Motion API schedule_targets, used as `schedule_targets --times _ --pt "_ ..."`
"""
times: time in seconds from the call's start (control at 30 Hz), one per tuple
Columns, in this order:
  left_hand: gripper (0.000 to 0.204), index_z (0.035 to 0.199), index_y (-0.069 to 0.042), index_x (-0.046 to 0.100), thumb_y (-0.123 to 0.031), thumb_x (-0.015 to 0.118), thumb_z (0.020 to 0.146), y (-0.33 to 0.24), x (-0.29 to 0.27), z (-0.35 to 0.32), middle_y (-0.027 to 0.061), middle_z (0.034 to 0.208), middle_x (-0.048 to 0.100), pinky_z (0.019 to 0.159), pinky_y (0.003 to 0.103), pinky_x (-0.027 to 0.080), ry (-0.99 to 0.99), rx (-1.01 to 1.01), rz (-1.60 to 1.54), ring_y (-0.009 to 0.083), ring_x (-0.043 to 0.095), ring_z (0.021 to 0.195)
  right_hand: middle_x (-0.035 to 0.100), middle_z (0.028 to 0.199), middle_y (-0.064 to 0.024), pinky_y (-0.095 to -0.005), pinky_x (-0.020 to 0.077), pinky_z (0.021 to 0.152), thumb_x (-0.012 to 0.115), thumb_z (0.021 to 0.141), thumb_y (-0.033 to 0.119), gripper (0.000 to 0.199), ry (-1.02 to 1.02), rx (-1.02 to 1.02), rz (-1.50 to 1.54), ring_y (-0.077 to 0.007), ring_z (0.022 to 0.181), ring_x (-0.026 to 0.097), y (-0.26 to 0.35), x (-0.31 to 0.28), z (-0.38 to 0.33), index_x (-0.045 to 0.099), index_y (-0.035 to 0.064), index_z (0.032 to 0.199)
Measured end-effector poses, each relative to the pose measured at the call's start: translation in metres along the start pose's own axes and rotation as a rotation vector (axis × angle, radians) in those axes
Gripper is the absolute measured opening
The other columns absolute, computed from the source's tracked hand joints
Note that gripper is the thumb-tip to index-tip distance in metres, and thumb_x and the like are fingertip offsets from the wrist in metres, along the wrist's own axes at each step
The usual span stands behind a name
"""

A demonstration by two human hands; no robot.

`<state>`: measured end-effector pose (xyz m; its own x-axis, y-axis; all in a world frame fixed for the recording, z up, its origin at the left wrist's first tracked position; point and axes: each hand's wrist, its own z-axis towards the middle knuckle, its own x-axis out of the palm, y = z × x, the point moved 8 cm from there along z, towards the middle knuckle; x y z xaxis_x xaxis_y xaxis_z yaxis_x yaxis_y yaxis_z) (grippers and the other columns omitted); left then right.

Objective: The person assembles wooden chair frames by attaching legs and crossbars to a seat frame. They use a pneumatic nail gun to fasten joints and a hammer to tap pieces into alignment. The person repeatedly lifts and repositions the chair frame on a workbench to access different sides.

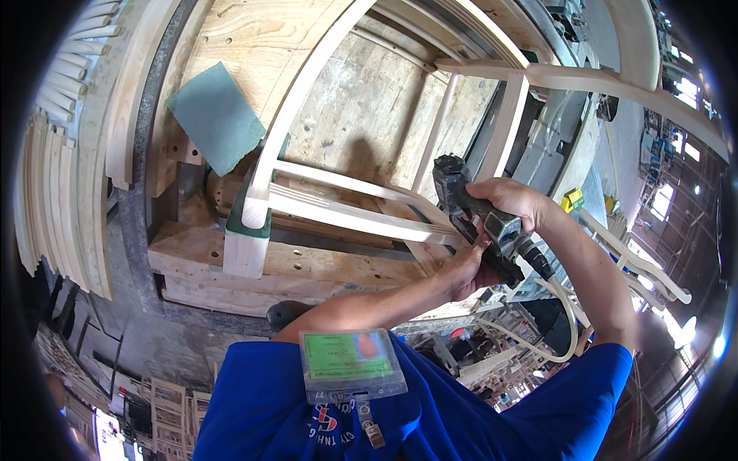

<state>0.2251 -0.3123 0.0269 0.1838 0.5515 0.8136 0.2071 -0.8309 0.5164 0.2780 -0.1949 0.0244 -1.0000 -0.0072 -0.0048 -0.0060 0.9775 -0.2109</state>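
The right hand (pixel 511 201) is gripping a dark nail gun (pixel 480 227), its fingers wrapping the handle, nose pressing against a pale wooden chair frame (pixel 346 211) lying on the plywood counter (pixel 369 100). The left hand (pixel 461 273) is lying beneath the gun, largely hidden; I cannot tell how its fingers are set. A pale air hose (pixel 565 323) is looping away.

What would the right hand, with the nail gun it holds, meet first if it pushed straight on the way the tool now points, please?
Most likely the pale wooden chair frame: the right hand aims the dark nail gun at its rail, seemingly touching already, though depth is unclear.
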Motion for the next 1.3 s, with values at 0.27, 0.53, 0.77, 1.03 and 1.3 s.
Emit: schedule_targets --times 0.27,0.53,0.77,1.03,1.3 --pt "0.062 0.136 -0.002 0.05 -0.056 0.038 0.109 0.011 0.011 -0.011 0.0137 0.124 0.067 0.099 0.044 0.062 -0.077 -0.095 0.081 0.0262 0.073 0.109 0.067 0.087 -0.0155 -0.037 0.0603 0.048 0.045 0.112 0.035 0.045 -0.04 0.002 -0.102 -0.024 0.056 0.07 -0.002 0.004 -0.023 0.06 -0.0075 0.112" --pt "0.055 0.139 -0.011 0.051 -0.055 0.035 0.111 -0.05 0.005 -0.014 0.0078 0.116 0.068 0.094 0.046 0.061 -0.244 0.14 0.217 0.0215 0.071 0.096 0.071 0.093 -0.0209 -0.0445 0.0609 0.085 0.054 0.106 0.034 0.044 -0.264 -0.345 -0.66 -0.0299 0.087 0.073 0.036 0.015 -0.065 0.06 -0.008 0.117" --pt "0.036 0.115 -0.014 0.068 -0.044 0.075 0.096 -0.243 0.056 0.016 0.001 0.099 0.072 0.077 0.03 0.056 -0.433 0.587 0.256 0.013 0.068 0.084 0.047 0.145 -0.0393 -0.044 0.0559 0.1 0.059 0.096 0.016 0.074 -0.844 -0.514 -1.472 -0.0434 0.123 0.064 0.135 0.021 -0.066 0.028 -0.0192 0.153" --pt "0.05 0.129 -0.001 0.064 -0.038 0.075 0.097 -0.294 0.072 0.075 0.0116 0.125 0.073 0.099 0.035 0.056 -0.246 0.638 0.257 0.0223 0.071 0.114 0.055 0.14 -0.0363 -0.0395 0.053 0.104 0.059 0.096 0.017 0.069 -0.893 -0.456 -1.415 -0.0398 0.13 0.06 0.191 -0.004 -0.052 0.036 -0.021 0.149" --pt "0.043 0.126 -0.006 0.066 -0.037 0.075 0.097 -0.287 0.075 0.073 0.007 0.119 0.075 0.094 0.034 0.057 -0.275 0.625 0.247 0.0202 0.071 0.108 0.056 0.14 -0.0342 -0.0401 0.0535 0.103 0.06 0.097 0.022 0.075 -0.967 -0.48 -1.409 -0.0385 0.129 0.061 0.186 -0.013 -0.051 0.031 -0.0216 0.15"
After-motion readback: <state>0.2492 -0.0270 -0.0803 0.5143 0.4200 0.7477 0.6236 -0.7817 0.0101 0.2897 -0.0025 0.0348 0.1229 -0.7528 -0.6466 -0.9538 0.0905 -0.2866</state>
